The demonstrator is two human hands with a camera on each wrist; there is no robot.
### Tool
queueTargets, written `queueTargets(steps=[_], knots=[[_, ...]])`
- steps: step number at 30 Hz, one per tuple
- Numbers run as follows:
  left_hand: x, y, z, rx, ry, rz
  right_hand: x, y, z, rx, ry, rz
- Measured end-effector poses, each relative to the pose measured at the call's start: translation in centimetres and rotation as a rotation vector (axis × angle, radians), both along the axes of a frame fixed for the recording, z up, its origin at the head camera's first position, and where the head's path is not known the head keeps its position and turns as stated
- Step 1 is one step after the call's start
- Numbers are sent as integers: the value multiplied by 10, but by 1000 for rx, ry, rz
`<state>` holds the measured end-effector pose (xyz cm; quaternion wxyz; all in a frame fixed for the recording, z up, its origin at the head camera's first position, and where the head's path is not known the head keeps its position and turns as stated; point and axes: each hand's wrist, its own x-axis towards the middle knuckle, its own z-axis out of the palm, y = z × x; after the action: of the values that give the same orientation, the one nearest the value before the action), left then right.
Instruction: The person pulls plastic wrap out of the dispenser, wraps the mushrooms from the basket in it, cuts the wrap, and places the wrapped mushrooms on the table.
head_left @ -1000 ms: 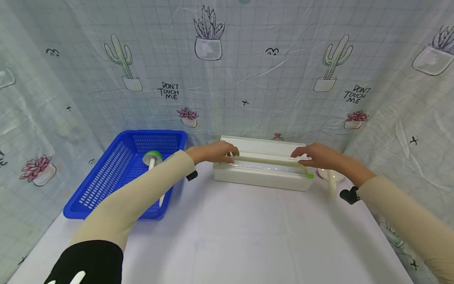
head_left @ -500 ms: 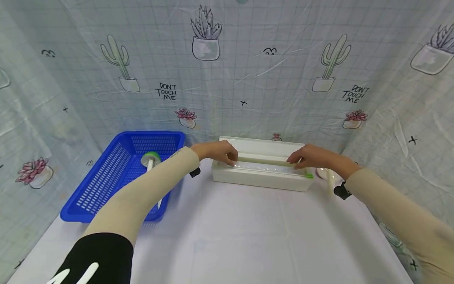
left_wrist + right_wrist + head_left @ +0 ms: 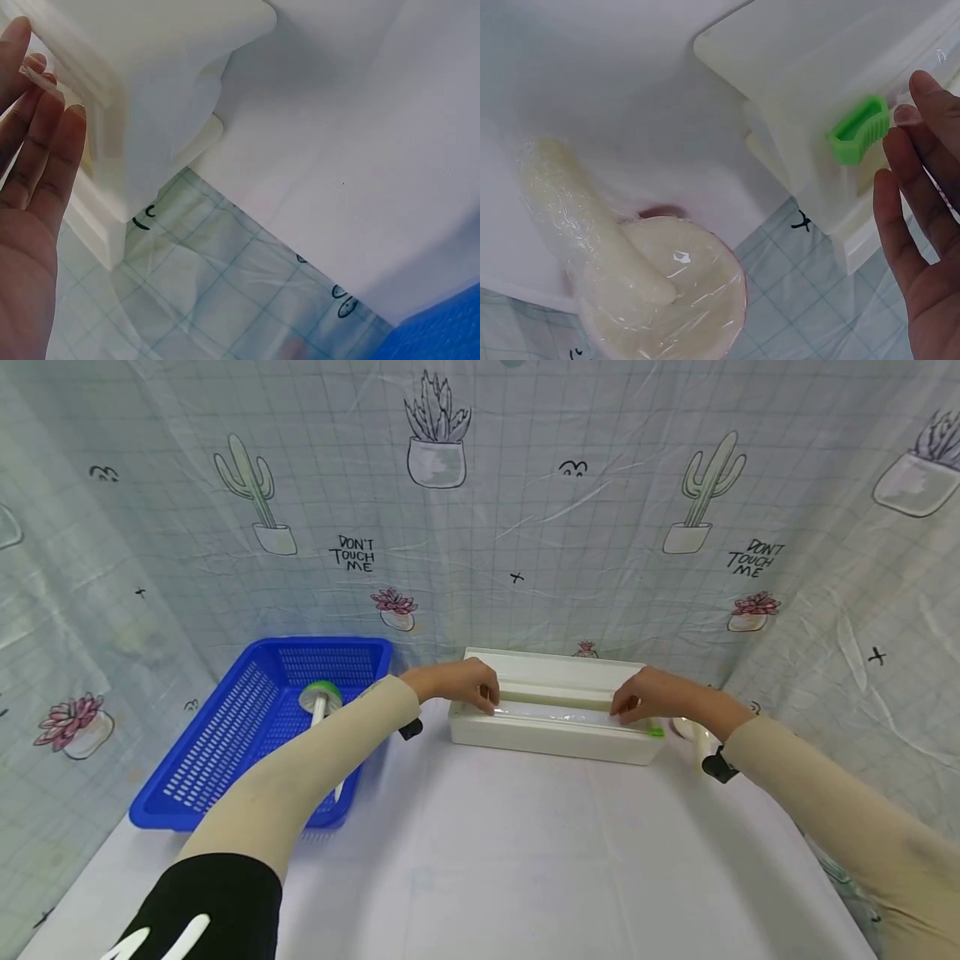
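Clear film (image 3: pixel 555 713) pinched at a long white box (image 3: pixel 551 743)

The box sits near the far edge of a white worktop (image 3: pixel 517 843), its lid (image 3: pixel 558 671) raised at the back. The film stretches across its top between the person's two hands. The left hand (image 3: pixel 460 682) has its grip closed on the film toward the box's left end, thumb against fingertips; the right hand (image 3: pixel 654 693) pinches it the same way toward the right end. A green clip (image 3: pixel 859 131) is on the box's front edge, just beside the right hand. Right of the box, a round dish (image 3: pixel 705 322) and a long pale piece (image 3: pixel 592 225) lie under shiny clear wrapping. To the left, a blue basket (image 3: pixel 198 714) holds a white stick with a green top (image 3: pixel 321 695), partly hidden by the left sleeve (image 3: pixel 300 768). Behind hangs a cactus-print sheet (image 3: pixel 517 518).
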<state>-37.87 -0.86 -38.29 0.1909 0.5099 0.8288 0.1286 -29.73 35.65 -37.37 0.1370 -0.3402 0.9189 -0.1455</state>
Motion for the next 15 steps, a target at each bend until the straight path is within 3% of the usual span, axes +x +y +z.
queueTargets(steps=[5, 10, 15], knots=[[-2, 0, -3, 12, 11, 10, -2, 1, -4, 8, -5, -5], [-3, 2, -2, 31, 63, -35, -5, 2, -4, 8, -9, -4], [-5, 3, -1, 30, 102, -28, -5, 3, 0, 11, -29, -42]])
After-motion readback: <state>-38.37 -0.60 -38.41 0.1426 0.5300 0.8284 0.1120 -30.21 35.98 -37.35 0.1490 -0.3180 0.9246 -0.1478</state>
